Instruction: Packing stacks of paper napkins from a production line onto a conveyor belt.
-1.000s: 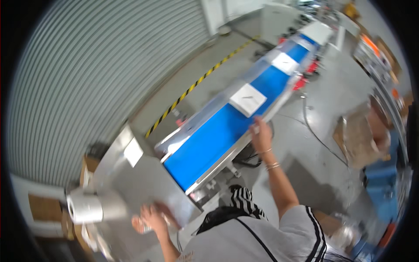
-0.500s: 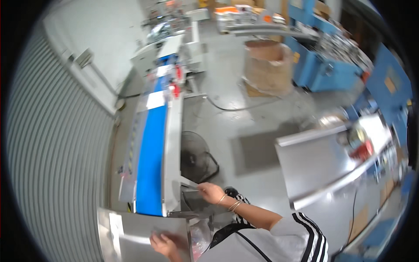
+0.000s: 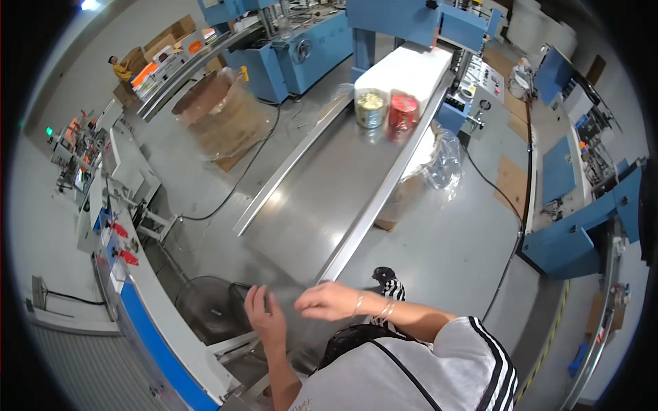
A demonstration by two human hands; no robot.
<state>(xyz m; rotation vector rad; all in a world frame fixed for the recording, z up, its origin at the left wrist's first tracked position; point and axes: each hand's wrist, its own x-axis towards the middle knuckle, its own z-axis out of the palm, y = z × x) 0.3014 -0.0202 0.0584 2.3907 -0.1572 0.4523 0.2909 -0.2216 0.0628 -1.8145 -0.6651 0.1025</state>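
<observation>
My left hand [image 3: 266,318] is raised in front of me, its fingers stretched upward and holding nothing. Just right of it, apart from it, my right hand [image 3: 329,301] has its fingers loosely curled together, with nothing seen in them. Beyond both hands slopes a bare metal chute [image 3: 322,198] with raised side rails. At its far end stand two film-wrapped cylindrical packs, one yellow-green [image 3: 370,109] and one red [image 3: 403,111]. My right hand is close to the chute's near end; contact cannot be made out.
At lower left runs a blue conveyor belt [image 3: 161,353], with a black floor fan [image 3: 214,312] beside it. A large cardboard drum [image 3: 223,116] stands on the floor at far left. Blue machines [image 3: 315,58] line the back, and a cable [image 3: 233,188] crosses the floor.
My view has swung right, from the conveyor to the metal chute. My left hand has lifted off the metal sheet at the conveyor's end and come beside my right hand.
</observation>
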